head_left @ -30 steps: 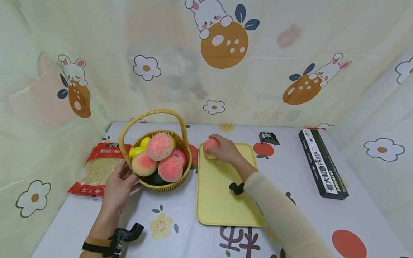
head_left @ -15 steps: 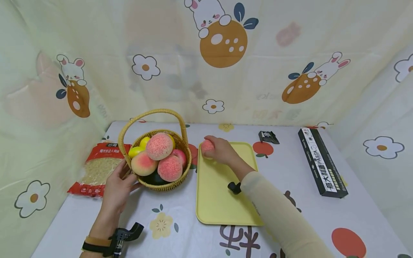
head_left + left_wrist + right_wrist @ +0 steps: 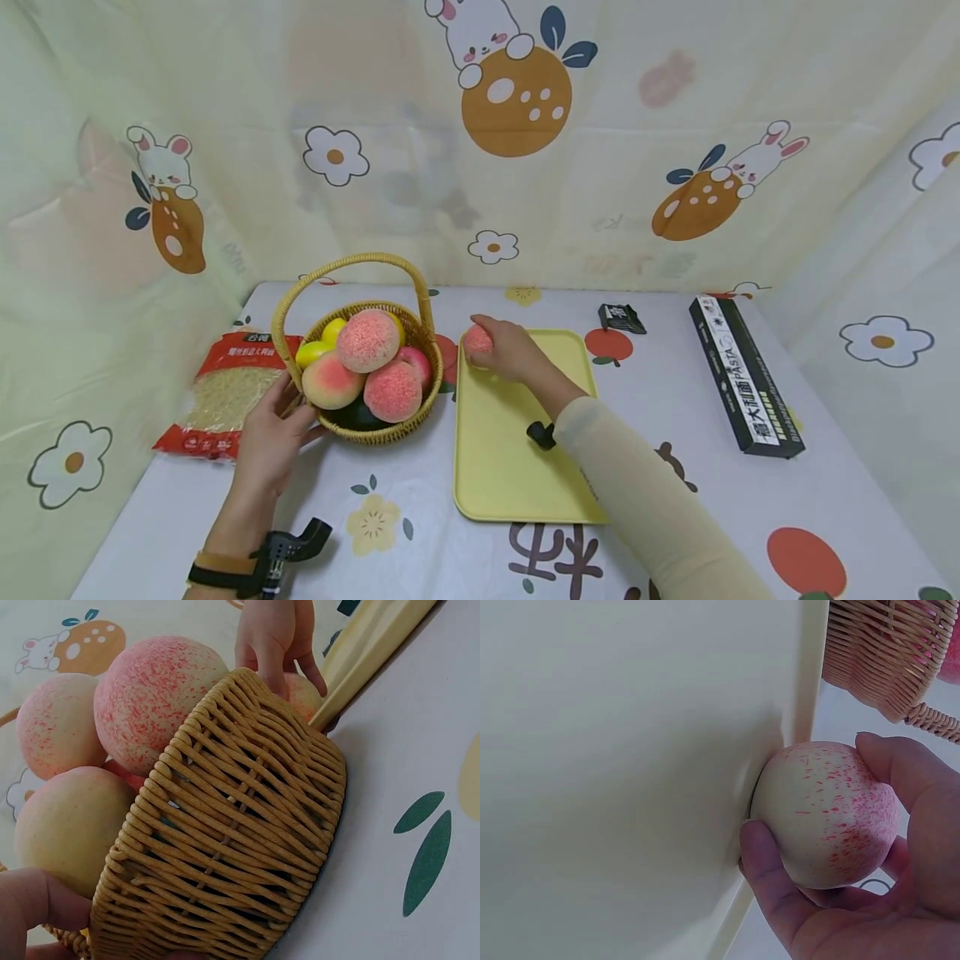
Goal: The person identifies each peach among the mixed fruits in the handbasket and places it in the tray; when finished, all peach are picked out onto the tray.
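My right hand (image 3: 512, 350) holds a pink-speckled peach (image 3: 825, 814) at the far left corner of the yellow tray (image 3: 525, 450). In the right wrist view its fingers and thumb curl round the fruit, which sits right at the tray's rim. My left hand (image 3: 273, 429) grips the near left side of a wicker basket (image 3: 225, 825), thumb (image 3: 49, 900) at the rim. Heaped inside the basket are several peaches (image 3: 369, 340), yellow fruit (image 3: 311, 353), a pink fruit (image 3: 415, 363) and a dark green item (image 3: 356, 415), partly hidden under the peaches.
A red-and-clear bag of pasta (image 3: 232, 396) lies left of the basket, partly behind my left hand. A black pasta box (image 3: 746, 375) lies at the right. Behind the tray's right side is a small black packet (image 3: 622, 318). A printed curtain (image 3: 405, 208) hangs behind the table.
My right hand has shifted slightly left with the peach, toward the tray's far left corner. My left hand stays on the basket.
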Motion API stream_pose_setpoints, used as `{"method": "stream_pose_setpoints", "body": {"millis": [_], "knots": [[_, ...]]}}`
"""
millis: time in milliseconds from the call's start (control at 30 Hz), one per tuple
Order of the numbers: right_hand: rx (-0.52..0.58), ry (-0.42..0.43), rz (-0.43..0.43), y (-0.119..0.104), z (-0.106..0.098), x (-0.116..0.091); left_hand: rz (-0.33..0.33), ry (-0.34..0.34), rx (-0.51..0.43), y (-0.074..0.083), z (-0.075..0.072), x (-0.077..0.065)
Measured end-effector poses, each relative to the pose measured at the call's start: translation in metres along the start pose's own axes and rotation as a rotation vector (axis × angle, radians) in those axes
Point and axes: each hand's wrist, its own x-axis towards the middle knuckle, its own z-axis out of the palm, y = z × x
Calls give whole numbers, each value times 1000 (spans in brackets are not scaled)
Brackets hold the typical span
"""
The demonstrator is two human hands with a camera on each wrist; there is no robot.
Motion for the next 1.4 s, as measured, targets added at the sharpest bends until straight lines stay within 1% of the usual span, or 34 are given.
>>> {"method": "stream_pose_setpoints", "body": {"millis": [167,400,567,1000,1200,1400], "knots": [[38,-10,14,-1,1,-2,-11,4,1,-2,0,0],[73,-11,2,0,2,-5,-17,14,18,-1,1,-2],[99,-12,8,-1,0,-8,-21,16,17,-1,1,-2],[139,-7,-32,-2,-7,-20,-22,11,12,-2,1,-1],[164,2,-24,-3,-14,-34,-13,8,16,-3,1,-1],[173,39,-30,-4,-27,-53,-4,2,21,-1,1,0]]}}
